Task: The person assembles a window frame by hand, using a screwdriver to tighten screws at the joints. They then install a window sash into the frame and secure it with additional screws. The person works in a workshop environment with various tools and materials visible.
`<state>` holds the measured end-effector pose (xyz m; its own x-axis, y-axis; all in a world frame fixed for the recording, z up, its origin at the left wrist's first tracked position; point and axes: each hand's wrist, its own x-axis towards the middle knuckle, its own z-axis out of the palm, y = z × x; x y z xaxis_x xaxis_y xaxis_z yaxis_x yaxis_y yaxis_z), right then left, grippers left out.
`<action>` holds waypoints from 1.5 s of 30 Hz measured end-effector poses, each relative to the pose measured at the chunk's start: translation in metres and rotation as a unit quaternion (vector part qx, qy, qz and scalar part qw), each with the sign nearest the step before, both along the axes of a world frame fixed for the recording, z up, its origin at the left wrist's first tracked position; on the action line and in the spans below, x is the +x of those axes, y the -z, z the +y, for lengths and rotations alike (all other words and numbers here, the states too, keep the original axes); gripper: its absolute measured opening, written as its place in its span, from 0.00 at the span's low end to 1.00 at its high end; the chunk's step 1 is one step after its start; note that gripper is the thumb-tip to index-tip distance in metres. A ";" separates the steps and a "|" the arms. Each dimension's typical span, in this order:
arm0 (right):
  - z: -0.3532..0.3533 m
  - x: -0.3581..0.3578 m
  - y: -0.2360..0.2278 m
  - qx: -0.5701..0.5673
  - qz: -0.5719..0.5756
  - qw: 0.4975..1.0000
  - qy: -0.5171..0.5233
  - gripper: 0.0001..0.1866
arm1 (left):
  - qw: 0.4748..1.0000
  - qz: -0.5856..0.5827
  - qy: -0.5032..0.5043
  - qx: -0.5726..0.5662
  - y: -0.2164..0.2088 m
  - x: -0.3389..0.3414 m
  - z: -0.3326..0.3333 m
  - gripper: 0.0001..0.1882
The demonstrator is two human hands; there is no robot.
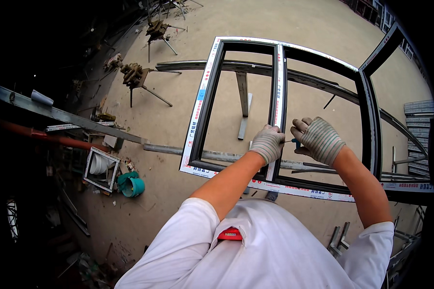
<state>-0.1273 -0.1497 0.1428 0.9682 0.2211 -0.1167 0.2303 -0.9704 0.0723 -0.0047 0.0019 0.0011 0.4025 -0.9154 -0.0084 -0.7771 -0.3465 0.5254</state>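
Observation:
A black window frame [198, 115] with printed white film along its edges lies across metal rails in front of me. My left hand [267, 144], in a striped knit glove, is closed around the frame's upright middle bar [278, 91]. My right hand [321, 140], gloved alike, grips what looks like a screwdriver [296, 143] with a dark blue-green handle. Its thin shaft points left at the middle bar, close to my left fingertips. The tip is hidden there. On the right, a narrower sash [382, 43] stands tilted up from the frame.
Grey metal rails [166, 148] run under the frame. Metal stands on legs [135, 77] are at the far left. A teal bucket [132, 187] and a small white-edged frame [101, 169] sit on the floor at left. Stacked profiles [419, 125] lie at the right.

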 end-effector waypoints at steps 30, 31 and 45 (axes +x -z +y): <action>0.025 0.009 0.007 0.033 0.106 0.944 0.311 0.34 | 1.000 0.005 0.003 -0.010 0.003 0.004 0.002 0.06; 0.025 0.009 0.006 0.026 0.104 0.950 0.294 0.33 | 1.000 0.001 0.006 -0.010 0.003 0.004 0.002 0.06; 0.015 0.010 0.091 0.369 0.056 0.706 0.602 0.33 | 1.000 -0.001 0.013 0.006 0.004 0.004 -0.002 0.07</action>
